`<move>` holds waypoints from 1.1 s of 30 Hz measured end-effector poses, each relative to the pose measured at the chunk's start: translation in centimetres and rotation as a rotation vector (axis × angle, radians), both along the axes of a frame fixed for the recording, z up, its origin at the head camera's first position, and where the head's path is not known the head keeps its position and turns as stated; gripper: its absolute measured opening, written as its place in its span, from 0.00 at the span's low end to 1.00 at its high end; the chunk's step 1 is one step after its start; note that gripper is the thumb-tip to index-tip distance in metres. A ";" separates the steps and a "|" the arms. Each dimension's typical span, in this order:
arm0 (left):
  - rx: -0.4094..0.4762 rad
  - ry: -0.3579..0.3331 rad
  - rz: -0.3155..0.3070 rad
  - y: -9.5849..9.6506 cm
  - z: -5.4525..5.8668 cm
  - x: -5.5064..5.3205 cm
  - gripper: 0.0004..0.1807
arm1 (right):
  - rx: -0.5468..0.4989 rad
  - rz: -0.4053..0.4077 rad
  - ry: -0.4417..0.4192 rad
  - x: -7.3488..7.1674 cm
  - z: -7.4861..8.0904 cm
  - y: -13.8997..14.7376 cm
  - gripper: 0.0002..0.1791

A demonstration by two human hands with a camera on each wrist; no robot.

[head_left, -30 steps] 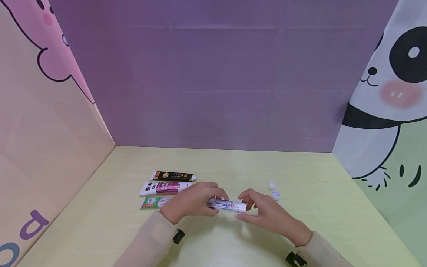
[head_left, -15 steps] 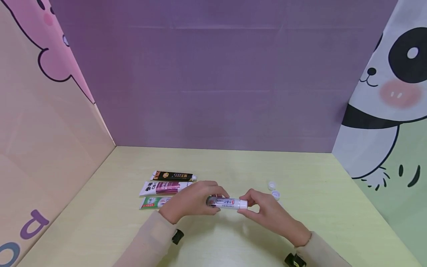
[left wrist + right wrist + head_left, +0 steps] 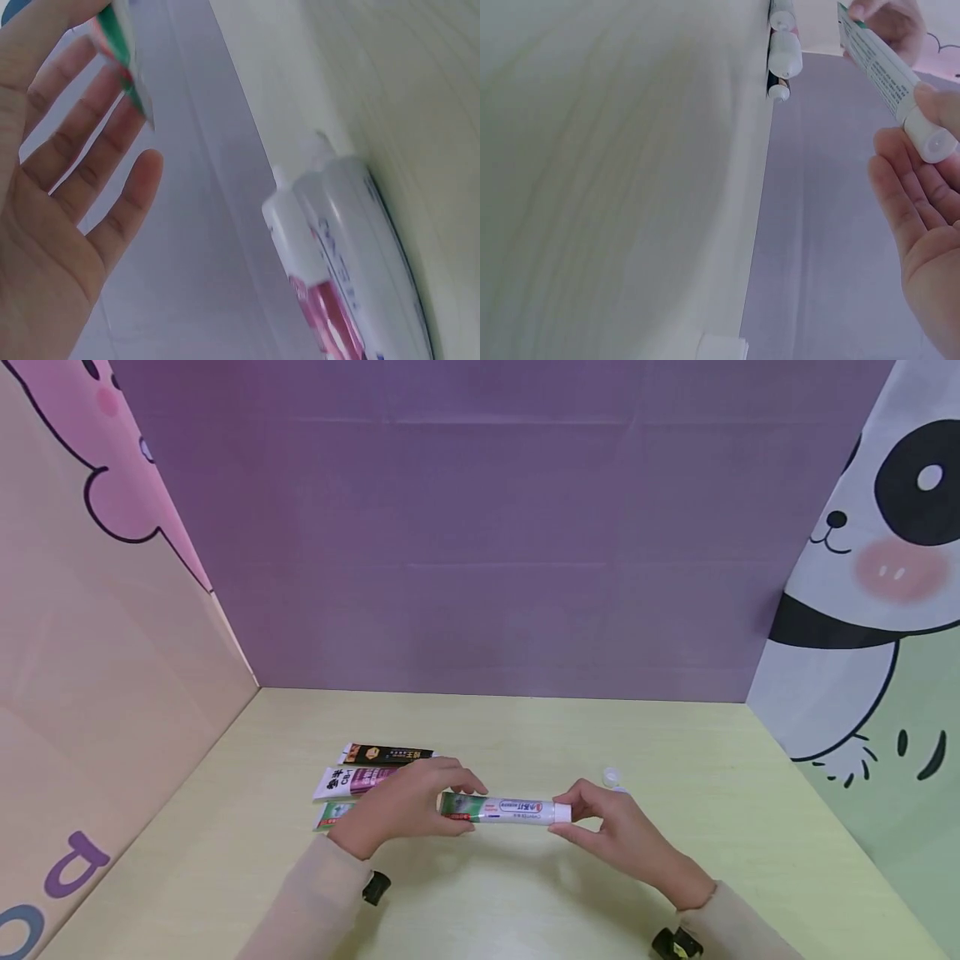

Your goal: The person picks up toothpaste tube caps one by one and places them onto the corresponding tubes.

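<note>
Fingers [image 3: 467,779] of the left hand [image 3: 397,802] bend toward the thumb and pinch the held tube [image 3: 517,811] at its tail. Left wrist view: remaining fingers extended and spread; whether any of them also touches the tail cannot be told. Right hand [image 3: 626,839]: thumb and forefinger pinch the white end from opposite sides, with the other fingers extended below in the right wrist view. Held tube lies nearly level between the two sets of fingertips, raised above the table [image 3: 750,827]. Wrists angle inward from the sleeves [image 3: 303,893], which the lower frame edge cuts off.

Beyond the left fingers, toward their outer side, three tubes lie side by side: green tube [image 3: 333,815] nearest, purple tube [image 3: 345,782] next, black tube [image 3: 386,755] farthest. Left hand and wrist cover the near ends of all three in the head view. White caps [image 3: 611,777] lie just beyond the right fingers, one largely hidden behind that hand. White object [image 3: 721,347] at the lower edge of the right wrist view is cut off; identity unconfirmed. Small print on the held tube is hard to make out. Back wall [image 3: 510,543] stands well beyond both hands.
</note>
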State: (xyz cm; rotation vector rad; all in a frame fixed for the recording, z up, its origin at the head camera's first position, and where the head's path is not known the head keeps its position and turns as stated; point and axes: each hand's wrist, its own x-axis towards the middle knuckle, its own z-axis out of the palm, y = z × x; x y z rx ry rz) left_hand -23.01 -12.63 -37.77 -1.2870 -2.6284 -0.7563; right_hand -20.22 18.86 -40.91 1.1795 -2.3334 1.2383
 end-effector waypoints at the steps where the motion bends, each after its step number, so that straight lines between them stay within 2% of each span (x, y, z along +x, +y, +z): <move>1: 0.001 -0.007 0.003 -0.2 0.0 0.0 0.20 | 0.001 -0.002 -0.011 0.0 0.0 0.1 0.12; 7: 0.001 -0.051 0.023 -1.3 -0.3 -0.1 0.20 | 0.003 -0.014 -0.069 -0.2 -0.2 0.8 0.11; 13: 0.028 -0.112 -0.013 -1.3 -0.4 0.0 0.19 | 0.001 -0.005 -0.119 -0.1 -0.1 1.2 0.11; 18: 0.035 -0.092 -0.030 -1.1 -0.6 0.0 0.18 | 0.009 -0.012 -0.181 0.0 0.0 1.4 0.10; 23: 0.014 -0.080 -0.017 -0.9 -0.9 -0.1 0.18 | 0.062 -0.022 -0.200 -0.3 -0.2 1.7 0.11; 29: -0.029 -0.127 -0.008 -0.6 -1.2 0.0 0.16 | 0.134 -0.029 -0.184 -0.5 -0.6 1.8 0.12; 33: -0.052 -0.145 -0.021 -0.4 -1.5 0.1 0.16 | 0.205 -0.031 -0.215 -0.5 -0.7 1.8 0.12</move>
